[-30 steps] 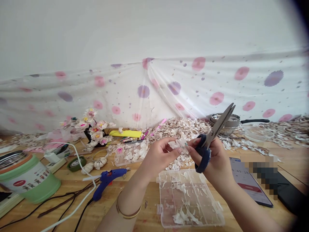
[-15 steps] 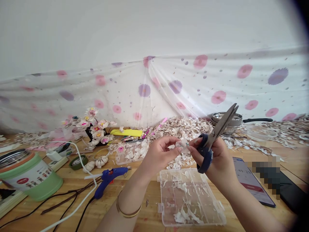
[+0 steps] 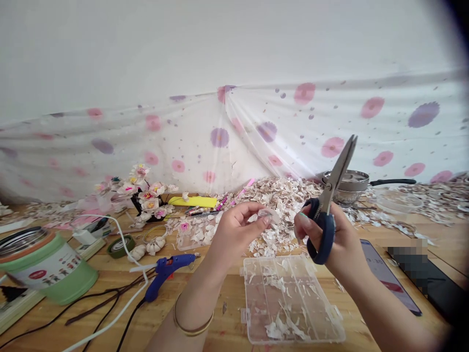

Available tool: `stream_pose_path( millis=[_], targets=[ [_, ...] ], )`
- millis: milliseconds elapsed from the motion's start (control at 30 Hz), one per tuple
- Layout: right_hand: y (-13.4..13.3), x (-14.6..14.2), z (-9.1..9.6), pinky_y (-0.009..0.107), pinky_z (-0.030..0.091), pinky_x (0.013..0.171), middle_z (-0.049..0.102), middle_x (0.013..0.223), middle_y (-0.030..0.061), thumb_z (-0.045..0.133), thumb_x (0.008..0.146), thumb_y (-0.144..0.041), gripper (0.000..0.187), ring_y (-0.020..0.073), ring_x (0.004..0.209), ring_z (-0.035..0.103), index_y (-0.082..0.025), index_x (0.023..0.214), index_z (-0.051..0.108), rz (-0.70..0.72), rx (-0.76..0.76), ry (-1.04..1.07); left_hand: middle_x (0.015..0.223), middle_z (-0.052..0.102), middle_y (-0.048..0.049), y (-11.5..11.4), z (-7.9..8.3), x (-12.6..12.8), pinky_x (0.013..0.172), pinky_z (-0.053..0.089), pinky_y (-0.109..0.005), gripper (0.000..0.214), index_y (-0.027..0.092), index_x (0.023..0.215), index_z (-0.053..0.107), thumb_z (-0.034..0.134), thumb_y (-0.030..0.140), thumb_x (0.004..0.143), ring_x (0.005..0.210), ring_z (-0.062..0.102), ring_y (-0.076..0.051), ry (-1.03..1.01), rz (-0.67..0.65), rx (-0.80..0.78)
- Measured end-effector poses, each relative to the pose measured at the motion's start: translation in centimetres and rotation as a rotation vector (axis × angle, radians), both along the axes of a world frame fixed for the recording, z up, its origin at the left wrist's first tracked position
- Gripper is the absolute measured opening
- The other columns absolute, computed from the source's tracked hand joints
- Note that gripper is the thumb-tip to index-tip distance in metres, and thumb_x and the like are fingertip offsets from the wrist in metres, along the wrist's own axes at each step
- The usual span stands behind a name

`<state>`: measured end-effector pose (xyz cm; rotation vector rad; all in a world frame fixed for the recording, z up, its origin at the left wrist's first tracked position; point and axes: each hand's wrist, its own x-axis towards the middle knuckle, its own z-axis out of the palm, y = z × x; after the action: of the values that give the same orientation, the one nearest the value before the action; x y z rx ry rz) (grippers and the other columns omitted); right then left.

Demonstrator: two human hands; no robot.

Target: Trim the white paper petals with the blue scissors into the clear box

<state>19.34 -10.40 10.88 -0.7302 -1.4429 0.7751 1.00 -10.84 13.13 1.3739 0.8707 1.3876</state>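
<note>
Movement, head view: since the earlier frame, the right hand (image 3: 342,242) had drawn rightward, clear of the petal (image 3: 271,216), and the scissors (image 3: 337,172) stood more upright; the left hand (image 3: 234,232) had barely shifted.
Left hand: narrow, pinching the petal between thumb and fingers, just right of the frame's centre.
Right hand: wrapped around the scissors' handles, fingertips well apart from the petal.
Blades: pointing to the upper right, almost together, a slim gap at the tips.
Petal risk: it looked thin enough to crease or tear if pinched too hard, or to slip if held too loosely; dropped, it might have been lost among the heap of flakes (image 3: 280,193) behind.
Scissors risk: swung back carelessly, the blades could have nicked the left fingers.
Petal surface: pale, translucent, apparently curved.
Scissors' build: grey metal, dark blue looped handles.
Plastic box (image 3: 255,293): clear, ribbed into compartments, at lower centre, scattered with ragged white scraps.
Heap of flakes: dry-looking, curled, off-white to brownish.
Desk (image 3: 229,293): smooth, yellowish wood grain.
</note>
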Motion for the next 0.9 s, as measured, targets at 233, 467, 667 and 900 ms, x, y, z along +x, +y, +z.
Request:
stream_pose_path(
  millis=[233, 467, 667, 900],
  targets=[
    [1.5, 0.4, -2.4, 0.034, 0.051, 0.07, 0.057, 0.088, 0.004, 0.056, 0.089, -0.057, 0.034, 0.0201, 0.077, 0.055, -0.026, 0.102, 0.055, 0.322, 0.028, -0.247, 0.075, 0.069, 0.0004, -1.1, 1.6, -0.9, 0.064, 0.05, -0.02, 0.025, 0.016, 0.084, 0.07, 0.082, 0.028, 0.065, 0.065, 0.062, -0.008, -0.157, 0.076, -0.047],
    [0.7, 0.5, -1.4, 0.031, 0.048, 0.067, 0.052, 0.087, 0.0036, 0.049, 0.092, -0.059, 0.038, 0.0188, 0.074, 0.049, -0.026, 0.111, 0.051, 0.542, 0.004, -0.424, 0.071, 0.067, 0.0002, -1.4, 2.0, -1.3, 0.062, 0.045, -0.019, 0.025, 0.016, 0.078, 0.071, 0.084, 0.028, 0.06, 0.068, 0.057, -0.009, -0.185, 0.142, -0.074],
    [1.3, 2.7, -1.0, 0.034, 0.051, 0.07, 0.057, 0.091, 0.0078, 0.049, 0.09, -0.063, 0.045, 0.0214, 0.076, 0.053, -0.025, 0.114, 0.056, 0.698, -0.023, -0.493, 0.072, 0.066, -0.0006, -1.7, 2.3, -2.0, 0.062, 0.043, -0.021, 0.024, 0.016, 0.079, 0.072, 0.082, 0.029, 0.062, 0.065, 0.056, -0.009, -0.133, -0.026, -0.067],
    [0.3, 4.4, 1.6, 0.031, 0.055, 0.059, 0.064, 0.076, 0.0056, 0.067, 0.08, -0.056, 0.035, 0.0203, 0.064, 0.059, -0.027, 0.097, 0.071, 0.645, -0.058, -0.522, 0.071, 0.064, 0.0008, -2.0, 2.3, -2.0, 0.061, 0.041, -0.021, 0.018, 0.017, 0.078, 0.071, 0.079, 0.028, 0.065, 0.064, 0.053, -0.008, -0.088, -0.082, -0.083]
  ],
)
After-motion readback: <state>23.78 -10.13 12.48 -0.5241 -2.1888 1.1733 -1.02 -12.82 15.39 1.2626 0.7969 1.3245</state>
